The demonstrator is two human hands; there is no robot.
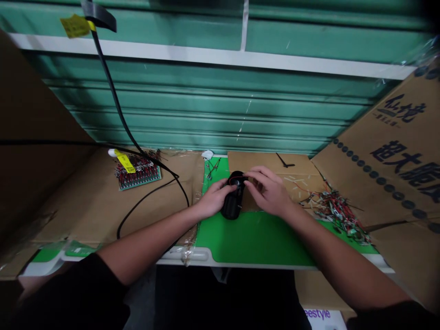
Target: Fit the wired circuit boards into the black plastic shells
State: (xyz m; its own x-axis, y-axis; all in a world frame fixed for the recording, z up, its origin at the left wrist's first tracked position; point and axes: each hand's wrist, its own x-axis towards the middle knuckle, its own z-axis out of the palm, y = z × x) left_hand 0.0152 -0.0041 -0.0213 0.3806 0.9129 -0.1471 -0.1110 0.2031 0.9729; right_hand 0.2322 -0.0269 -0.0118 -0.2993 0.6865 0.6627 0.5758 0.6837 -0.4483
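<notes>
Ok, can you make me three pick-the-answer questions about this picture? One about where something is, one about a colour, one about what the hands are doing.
1. Where is the pile of red and green wires?
A. right of the hands
B. left of the hands
C. on the floor

2. What colour is the mat?
A. blue
B. green
C. white

3. The black part is
A. lying alone
B. hanging from the cable
C. held in both hands

Answers: 1 A, it lies beyond the right hand. 2 B, bright green shows under the arms. 3 C, the left hand grips its side and the right touches its top.

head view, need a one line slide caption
Both hands, left hand and right hand, hold a black device over a green mat.
</notes>
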